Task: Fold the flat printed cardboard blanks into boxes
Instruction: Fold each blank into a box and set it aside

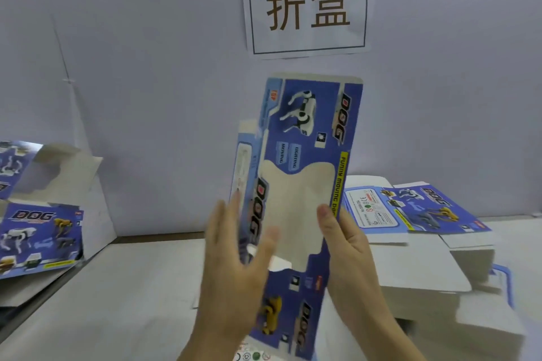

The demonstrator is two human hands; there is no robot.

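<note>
1. While it is held above the white tabletop (123, 287), the flat blue printed cardboard blank (296, 161) stands on end at the centre of the view. Its long axis runs near vertical, with the top leaning slightly right and reaching up towards the wall. The printed face is turned to the camera.
2. Appearance of the blank: blue ground, rounded top corners, and a large cream irregular patch in the middle. A white robot dog is printed near the top and a yellow one near the bottom. A narrow pale side panel shows along the left edge.
3. Writing on the blank, all reading sideways: "DOG" in black at upper right, mid left and lower right; "FUNNY MOVING" on a yellow strip down the right edge; small tags "LIGHTING" and "MOVING".
4. Left hand (234, 261): fingers straight and spread at the blank's lower left edge, thumb across the printed face. It is motion-blurred, so contact cannot be told.
5. Right hand (349, 246): pinches the right edge, thumb (324, 212) pressed on the front, the other fingers hidden behind.
6. Stack of flat cardboard blanks (422, 211): lies on the tabletop at right, top sheet printed side up with dogs and "DOG".
7. Printed blue cartons (38, 231): at far left, marked "DOG".
8. White paper sign (308, 6): fixed to the pale lilac-grey wall (146, 67), framed, reading "折盒".
</note>
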